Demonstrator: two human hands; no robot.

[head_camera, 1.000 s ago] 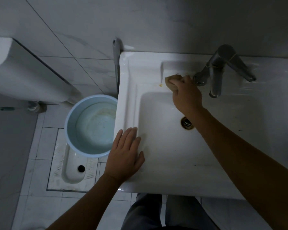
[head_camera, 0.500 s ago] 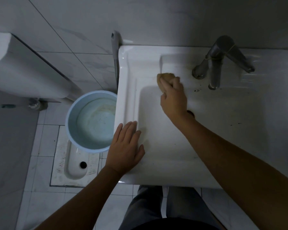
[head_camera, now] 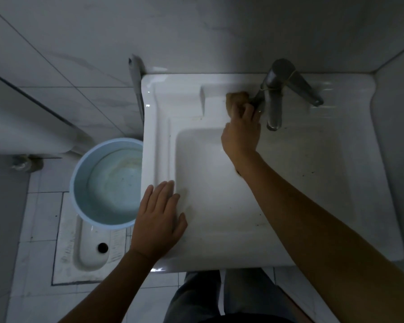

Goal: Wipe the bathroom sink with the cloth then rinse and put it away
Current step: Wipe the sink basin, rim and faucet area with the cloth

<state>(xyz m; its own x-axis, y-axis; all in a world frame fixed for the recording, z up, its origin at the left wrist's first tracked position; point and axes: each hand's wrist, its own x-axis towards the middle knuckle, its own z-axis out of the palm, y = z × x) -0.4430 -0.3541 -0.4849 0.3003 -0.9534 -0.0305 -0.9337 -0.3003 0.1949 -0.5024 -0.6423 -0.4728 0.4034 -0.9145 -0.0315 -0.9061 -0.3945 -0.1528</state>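
Shifting cloth (head_camera: 237, 97) rightward toward faucet (head_camera: 275, 96).

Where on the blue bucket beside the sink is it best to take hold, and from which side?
Probably the bucket rim on its left, open-floor side, coming from above. No handle is visible, the right edge tucks under the sink, and it seems to hold water, so both hands would likely keep it level.

The sink (head_camera: 159, 117) is glossy white with a few dark specks. The cloth (head_camera: 236, 97) is tan-yellow. The faucet (head_camera: 275, 94) is dull silver-grey. The bucket (head_camera: 84, 159) is pale blue. Floor tiles (head_camera: 42, 220) are white, wall tiles (head_camera: 79, 43) grey-white with faint veining.
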